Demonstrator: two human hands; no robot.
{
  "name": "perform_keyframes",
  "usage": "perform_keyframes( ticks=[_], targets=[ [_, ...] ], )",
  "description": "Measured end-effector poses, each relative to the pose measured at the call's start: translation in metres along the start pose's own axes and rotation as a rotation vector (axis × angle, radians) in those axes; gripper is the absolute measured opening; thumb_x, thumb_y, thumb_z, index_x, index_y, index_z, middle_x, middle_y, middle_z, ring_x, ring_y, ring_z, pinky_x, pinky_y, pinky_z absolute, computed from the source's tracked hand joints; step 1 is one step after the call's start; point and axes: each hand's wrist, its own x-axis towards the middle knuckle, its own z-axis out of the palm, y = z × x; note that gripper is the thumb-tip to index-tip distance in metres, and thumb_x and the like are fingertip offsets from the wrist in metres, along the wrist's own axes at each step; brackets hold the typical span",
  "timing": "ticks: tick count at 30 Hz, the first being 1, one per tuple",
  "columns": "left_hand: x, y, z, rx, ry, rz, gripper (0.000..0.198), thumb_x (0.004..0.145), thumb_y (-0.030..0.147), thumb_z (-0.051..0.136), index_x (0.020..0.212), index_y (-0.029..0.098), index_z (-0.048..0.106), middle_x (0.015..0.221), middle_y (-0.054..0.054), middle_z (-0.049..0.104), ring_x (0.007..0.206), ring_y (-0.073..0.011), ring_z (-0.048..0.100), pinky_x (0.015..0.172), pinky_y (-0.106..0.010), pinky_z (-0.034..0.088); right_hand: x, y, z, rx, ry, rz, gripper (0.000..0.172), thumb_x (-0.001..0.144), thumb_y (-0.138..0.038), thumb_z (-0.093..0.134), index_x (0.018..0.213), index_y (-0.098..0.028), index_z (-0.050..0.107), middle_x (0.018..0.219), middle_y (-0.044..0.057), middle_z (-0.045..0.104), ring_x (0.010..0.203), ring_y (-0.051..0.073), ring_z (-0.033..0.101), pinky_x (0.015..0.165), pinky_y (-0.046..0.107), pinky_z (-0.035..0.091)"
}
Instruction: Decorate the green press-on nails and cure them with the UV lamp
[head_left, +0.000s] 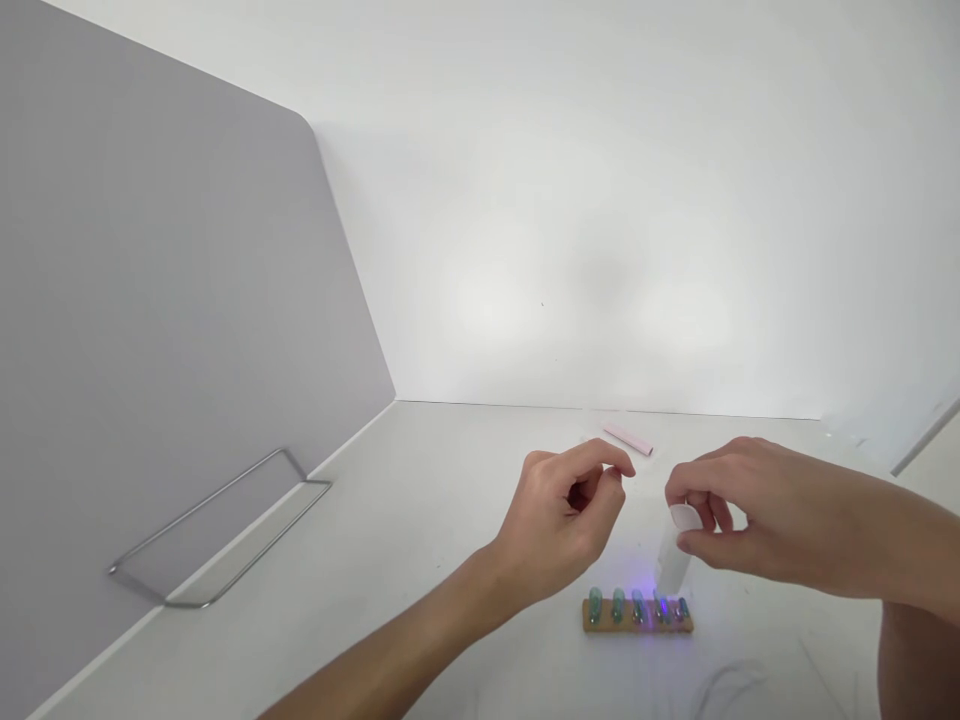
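My right hand (pixel 731 510) grips a small white handheld UV lamp (pixel 673 558) by its upper end, thumb in front and fingers behind. The lamp stands tilted, its lower end just above a narrow wooden strip (pixel 628 628). Violet light falls on the strip's right half. Several shiny blue-green false nails (pixel 618 605) sit in a row along this strip. My left hand (pixel 566 510) hovers up and to the left of the strip. Its fingers are curled in, with the index fingertip close to the thumb, and nothing shows between them.
A pink stick-like object (pixel 628 439) lies on the white table (pixel 420 520) near the back wall. On the left stands a grey panel (pixel 165 280) with a bent metal wire foot (pixel 247 550) reaching onto the table. Faint thin curved lines show at the lower right.
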Motion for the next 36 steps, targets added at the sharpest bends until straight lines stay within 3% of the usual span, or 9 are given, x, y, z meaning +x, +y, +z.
perform_keyframes(
  ticks=[4, 9, 13, 20, 28, 33, 36],
  targets=[
    [0.003, 0.003, -0.002, 0.034, -0.09, -0.072, 0.021, 0.085, 0.008, 0.045, 0.085, 0.018, 0.063, 0.051, 0.009, 0.029, 0.046, -0.0081, 0.023, 0.045, -0.021, 0.022, 0.004, -0.004, -0.002, 0.027, 0.028, -0.056, 0.021, 0.094, -0.039, 0.051, 0.079, -0.025, 0.059, 0.083, 0.001, 0.069, 0.087, 0.027, 0.062, 0.064, 0.033, 0.043],
    [0.001, 0.002, -0.006, 0.086, -0.248, -0.139, 0.025, 0.086, 0.008, 0.043, 0.089, 0.017, 0.067, 0.05, 0.009, 0.027, 0.045, -0.0079, 0.024, 0.046, -0.022, 0.022, 0.0, -0.002, -0.005, 0.021, -0.042, 0.049, 0.018, 0.092, -0.036, 0.052, 0.083, -0.026, 0.064, 0.087, 0.002, 0.07, 0.09, 0.028, 0.063, 0.062, 0.032, 0.043],
    [0.001, 0.004, -0.007, 0.081, -0.319, -0.153, 0.03, 0.092, 0.011, 0.038, 0.093, 0.016, 0.067, 0.049, 0.009, 0.028, 0.044, -0.0079, 0.027, 0.046, -0.022, 0.023, 0.0, 0.002, -0.004, 0.019, 0.011, 0.01, 0.017, 0.091, -0.036, 0.055, 0.085, -0.026, 0.067, 0.086, 0.003, 0.071, 0.086, 0.027, 0.065, 0.058, 0.03, 0.041],
    [0.002, 0.008, -0.006, 0.107, -0.327, -0.154, 0.027, 0.09, 0.014, 0.042, 0.094, 0.017, 0.068, 0.05, 0.009, 0.028, 0.046, -0.0085, 0.027, 0.047, -0.023, 0.024, 0.004, -0.003, -0.002, 0.008, 0.033, -0.056, 0.025, 0.094, -0.038, 0.05, 0.076, -0.024, 0.058, 0.079, 0.001, 0.068, 0.081, 0.024, 0.062, 0.058, 0.03, 0.042],
    [0.001, 0.007, -0.005, 0.151, -0.344, -0.213, 0.016, 0.085, 0.024, 0.057, 0.095, 0.018, 0.068, 0.049, 0.01, 0.031, 0.046, -0.0087, 0.028, 0.048, -0.023, 0.027, -0.002, 0.0, -0.003, 0.029, 0.051, 0.0, 0.019, 0.092, -0.037, 0.054, 0.086, -0.025, 0.067, 0.085, 0.003, 0.071, 0.089, 0.027, 0.063, 0.062, 0.032, 0.044],
    [0.004, 0.011, -0.004, 0.144, -0.387, -0.24, 0.013, 0.081, 0.03, 0.07, 0.092, 0.022, 0.069, 0.05, 0.011, 0.026, 0.046, -0.0086, 0.024, 0.047, -0.024, 0.024, 0.004, -0.003, -0.001, 0.052, 0.097, -0.072, 0.025, 0.093, -0.032, 0.051, 0.071, -0.024, 0.061, 0.074, -0.002, 0.067, 0.067, 0.018, 0.057, 0.052, 0.027, 0.039],
    [0.003, 0.009, -0.005, 0.155, -0.387, -0.23, 0.013, 0.084, 0.032, 0.072, 0.091, 0.022, 0.068, 0.05, 0.011, 0.029, 0.046, -0.0079, 0.026, 0.047, -0.023, 0.024, 0.005, -0.001, 0.0, 0.047, 0.095, -0.086, 0.026, 0.094, -0.033, 0.051, 0.071, -0.025, 0.062, 0.073, -0.002, 0.066, 0.062, 0.017, 0.054, 0.05, 0.026, 0.038]
  ],
)
